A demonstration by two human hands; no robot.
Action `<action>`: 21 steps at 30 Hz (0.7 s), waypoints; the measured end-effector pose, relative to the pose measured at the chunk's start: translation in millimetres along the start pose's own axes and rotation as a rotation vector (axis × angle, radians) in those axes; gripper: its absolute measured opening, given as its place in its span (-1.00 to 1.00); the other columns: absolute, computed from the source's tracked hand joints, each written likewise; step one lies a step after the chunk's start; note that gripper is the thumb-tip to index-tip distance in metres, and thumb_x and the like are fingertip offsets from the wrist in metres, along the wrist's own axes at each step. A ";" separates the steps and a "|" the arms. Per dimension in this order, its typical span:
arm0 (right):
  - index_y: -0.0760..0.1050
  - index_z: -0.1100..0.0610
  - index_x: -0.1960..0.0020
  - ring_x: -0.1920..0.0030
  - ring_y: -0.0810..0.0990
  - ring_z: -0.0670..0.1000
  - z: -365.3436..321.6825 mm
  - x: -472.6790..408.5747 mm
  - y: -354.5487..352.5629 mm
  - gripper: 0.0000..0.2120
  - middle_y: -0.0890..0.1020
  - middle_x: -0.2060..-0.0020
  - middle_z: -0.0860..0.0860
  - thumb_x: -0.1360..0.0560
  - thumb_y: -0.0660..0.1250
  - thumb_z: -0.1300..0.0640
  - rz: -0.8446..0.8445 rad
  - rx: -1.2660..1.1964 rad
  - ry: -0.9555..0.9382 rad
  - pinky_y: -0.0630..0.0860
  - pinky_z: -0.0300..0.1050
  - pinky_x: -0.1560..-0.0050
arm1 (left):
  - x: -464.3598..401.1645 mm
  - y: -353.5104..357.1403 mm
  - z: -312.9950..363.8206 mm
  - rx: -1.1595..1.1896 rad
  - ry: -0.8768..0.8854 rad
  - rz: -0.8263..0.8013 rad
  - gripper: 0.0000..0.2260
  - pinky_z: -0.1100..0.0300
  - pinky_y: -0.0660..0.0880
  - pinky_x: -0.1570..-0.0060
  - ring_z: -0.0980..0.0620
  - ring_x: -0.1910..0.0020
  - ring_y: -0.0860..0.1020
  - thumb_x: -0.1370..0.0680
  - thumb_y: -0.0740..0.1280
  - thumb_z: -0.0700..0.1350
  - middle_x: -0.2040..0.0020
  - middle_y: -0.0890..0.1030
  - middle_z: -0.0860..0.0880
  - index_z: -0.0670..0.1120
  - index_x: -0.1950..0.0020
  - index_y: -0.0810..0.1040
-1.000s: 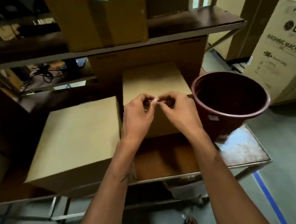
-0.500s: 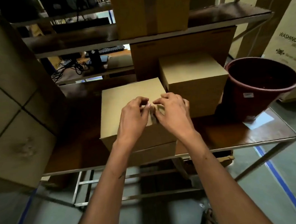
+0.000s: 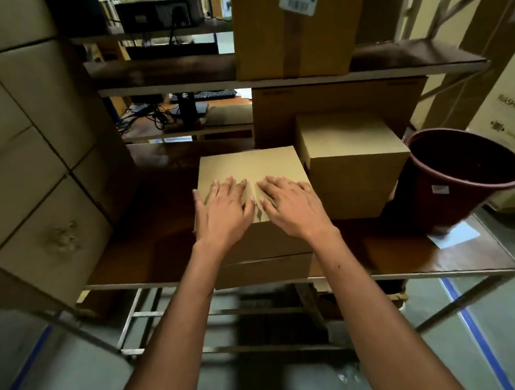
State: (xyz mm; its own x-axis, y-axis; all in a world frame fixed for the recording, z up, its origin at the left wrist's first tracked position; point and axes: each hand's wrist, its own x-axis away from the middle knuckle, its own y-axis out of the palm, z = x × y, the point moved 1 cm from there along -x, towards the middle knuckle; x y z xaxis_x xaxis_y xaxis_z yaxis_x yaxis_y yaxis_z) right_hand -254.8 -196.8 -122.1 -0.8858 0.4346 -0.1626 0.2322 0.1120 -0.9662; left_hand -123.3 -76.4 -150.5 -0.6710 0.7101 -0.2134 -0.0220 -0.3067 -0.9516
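A plain cardboard box (image 3: pixel 248 165) sits on the brown shelf (image 3: pixel 389 256) directly in front of me. My left hand (image 3: pixel 222 209) lies flat on the left part of its top, fingers spread and straight. My right hand (image 3: pixel 291 206) lies flat on the right part of the top, fingers also spread. Neither hand holds anything. A second, taller cardboard box (image 3: pixel 349 147) stands against the first box's right side.
A dark red plastic bucket (image 3: pixel 460 182) stands tilted at the shelf's right end. A stack of large cartons (image 3: pixel 30 148) fills the left. A taped box (image 3: pixel 294 26) sits on the upper shelf, a washing machine carton (image 3: pixel 507 113) far right. Blue floor tape (image 3: pixel 475 332) runs below.
Both hands were pinched together on something small above the box; now they have spread flat onto its top. My view has shifted left and back, bringing the left cartons into sight.
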 end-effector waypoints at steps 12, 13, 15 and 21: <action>0.18 0.00 -0.74 -0.72 0.17 0.04 -18.0 -4.8 7.0 -0.46 0.23 -0.72 0.01 -0.80 0.00 -0.13 -0.052 -0.040 -0.104 0.09 0.09 -0.69 | -1.5 -4.1 -4.3 0.114 -0.165 0.038 -0.57 -0.38 0.29 -0.55 -0.12 -0.72 0.21 -0.80 0.11 0.04 -0.71 0.29 -0.12 0.10 -0.68 0.38; 0.18 -0.02 -0.74 -0.72 0.17 0.04 -21.1 -11.7 8.4 -0.46 0.22 -0.72 0.01 -0.80 0.00 -0.12 -0.056 -0.042 -0.117 0.09 0.10 -0.69 | -0.7 -3.9 -3.4 0.103 -0.162 0.047 -0.57 -0.36 0.29 -0.56 -0.11 -0.72 0.21 -0.79 0.10 0.03 -0.71 0.30 -0.12 0.10 -0.67 0.39; 0.15 -0.04 -0.75 -0.72 0.14 0.05 -23.1 -24.7 10.0 -0.45 0.19 -0.73 0.01 -0.79 0.00 -0.14 -0.072 -0.045 -0.118 0.09 0.12 -0.70 | 1.2 -3.3 -2.0 0.077 -0.165 0.056 -0.57 -0.33 0.26 -0.58 -0.10 -0.72 0.20 -0.79 0.11 0.03 -0.72 0.30 -0.10 0.10 -0.68 0.38; 0.07 -0.06 -0.77 -0.74 0.06 0.07 -4.9 -30.3 7.7 -0.33 0.09 -0.75 0.02 -0.75 -0.07 -0.33 -0.085 0.005 -0.016 0.02 0.12 -0.72 | 5.4 -3.8 0.1 0.046 -0.178 0.096 -0.55 -0.26 0.20 -0.63 -0.06 -0.73 0.19 -0.79 0.10 0.08 -0.73 0.29 -0.05 0.15 -0.69 0.36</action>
State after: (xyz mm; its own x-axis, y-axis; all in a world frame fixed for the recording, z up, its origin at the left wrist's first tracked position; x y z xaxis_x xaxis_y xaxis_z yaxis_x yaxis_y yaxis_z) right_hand -224.2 -204.7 -123.6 -0.9084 0.4097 -0.0832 0.1541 0.1433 -0.9776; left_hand -126.9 -71.5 -148.0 -0.7919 0.5545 -0.2560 0.0170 -0.3989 -0.9168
